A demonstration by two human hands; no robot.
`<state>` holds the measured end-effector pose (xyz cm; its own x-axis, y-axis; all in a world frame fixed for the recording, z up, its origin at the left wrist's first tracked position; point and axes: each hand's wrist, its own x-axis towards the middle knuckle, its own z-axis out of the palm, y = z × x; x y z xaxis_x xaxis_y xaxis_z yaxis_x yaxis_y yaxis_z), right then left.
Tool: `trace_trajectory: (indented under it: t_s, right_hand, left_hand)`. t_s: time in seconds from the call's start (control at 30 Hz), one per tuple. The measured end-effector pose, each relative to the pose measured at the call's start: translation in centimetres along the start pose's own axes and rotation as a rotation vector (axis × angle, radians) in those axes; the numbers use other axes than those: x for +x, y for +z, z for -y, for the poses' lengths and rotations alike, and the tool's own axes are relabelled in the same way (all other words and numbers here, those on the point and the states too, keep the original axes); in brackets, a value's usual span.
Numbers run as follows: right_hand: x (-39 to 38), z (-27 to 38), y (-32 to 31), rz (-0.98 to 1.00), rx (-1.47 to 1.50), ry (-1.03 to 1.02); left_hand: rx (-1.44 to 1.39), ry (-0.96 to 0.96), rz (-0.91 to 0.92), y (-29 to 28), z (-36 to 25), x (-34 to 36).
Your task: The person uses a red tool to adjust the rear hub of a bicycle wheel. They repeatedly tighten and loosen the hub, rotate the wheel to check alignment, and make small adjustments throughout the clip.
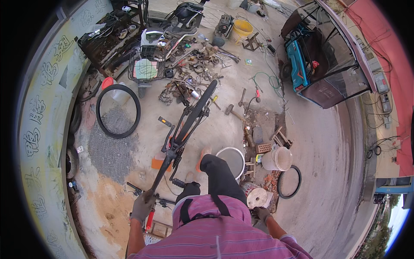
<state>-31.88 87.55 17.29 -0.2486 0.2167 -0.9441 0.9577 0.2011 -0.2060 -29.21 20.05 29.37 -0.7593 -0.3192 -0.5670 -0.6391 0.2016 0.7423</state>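
Note:
A black bicycle frame (pixel 171 154) with one wheel (pixel 199 114) fitted at its far end stands in front of me, slanting away to the right. My left hand (pixel 143 206), in a grey glove, wraps around the near end of the frame tube, just above the handlebar (pixel 162 201) near the ground. A red grip (pixel 149 220) shows beneath that hand. My right hand (pixel 261 214), also gloved, is low on the right, its fingers curled by a pale round-topped drum (pixel 257 197). What those fingers hold is too small and dark to make out.
A loose tyre (pixel 118 136) lies left by gravel. Scattered tools and metal parts (pixel 196 64) spread beyond the bicycle. A hammer (pixel 234 113), a round basin (pixel 231 159), a white bucket (pixel 277 158) and another tyre (pixel 289 181) lie right. A blue three-wheeler (pixel 297 60) stands far right.

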Motion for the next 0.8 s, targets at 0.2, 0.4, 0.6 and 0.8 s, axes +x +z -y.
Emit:
trace_trajectory:
  t_s: [0.2,0.4,0.6,0.8]
  right_hand:
    - [4.9,19.0,-2.1,0.030,-0.087,0.003]
    - [17.6,31.3,-4.1,0.264,-0.079,0.134]
    - [23.5,41.8,-10.7,0.139,0.068,0.077]
    - [22.1,51.4,-15.0,0.064,0.039,0.094]
  left_hand:
    - [-0.044,-0.094,-0.284,2.9,0.3,-1.9]
    - [-0.191,-0.345,-0.348,10.1,-1.3,3.2]
    - [-0.463,-0.826,-0.042,19.6,-7.8,11.0]
    - [-0.421,-0.597,-0.079,21.4,-17.9,20.8]
